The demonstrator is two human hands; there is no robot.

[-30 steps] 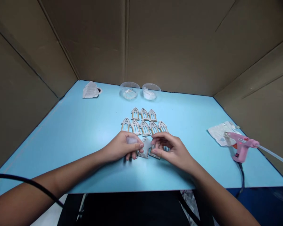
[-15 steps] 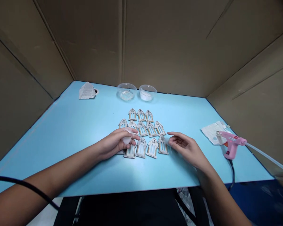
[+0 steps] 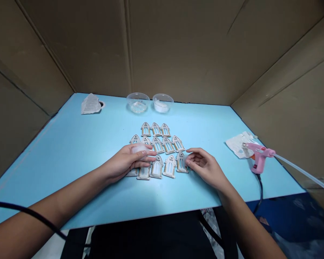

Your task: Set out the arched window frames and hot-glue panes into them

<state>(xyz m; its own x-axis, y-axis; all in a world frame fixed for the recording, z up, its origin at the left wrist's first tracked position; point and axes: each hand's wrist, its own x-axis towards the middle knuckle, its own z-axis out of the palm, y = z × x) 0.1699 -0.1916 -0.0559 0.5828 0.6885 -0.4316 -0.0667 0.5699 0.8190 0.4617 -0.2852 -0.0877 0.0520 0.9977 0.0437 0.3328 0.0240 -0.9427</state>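
My left hand [image 3: 128, 160] is closed around some thin, whitish translucent pieces [image 3: 139, 147], above the left end of the rows. My right hand [image 3: 205, 166] pinches a small translucent piece [image 3: 186, 158] between thumb and fingers. That piece is beside the rightmost arched window frame [image 3: 181, 162] of the front row; whether it touches the frame I cannot tell. Several similar small window frames [image 3: 167, 145] lie flat in three rows, pale with gold-brown edges. My left hand partly covers a few at the left.
Two clear round tubs [image 3: 138, 103] stand at the back, the right tub [image 3: 162, 104] holding white pieces. A pink glue gun [image 3: 260, 158] rests at the right by crumpled paper [image 3: 240, 144], its cord hanging over the edge. A paper scrap [image 3: 91, 104] lies back left. Cardboard walls [image 3: 178, 54] surround the blue table [image 3: 156, 198].
The view has shifted slightly, so everything sits a little further left. My right hand has come closer to the rightmost front frame. My left hand has turned a little, still holding the translucent pieces.
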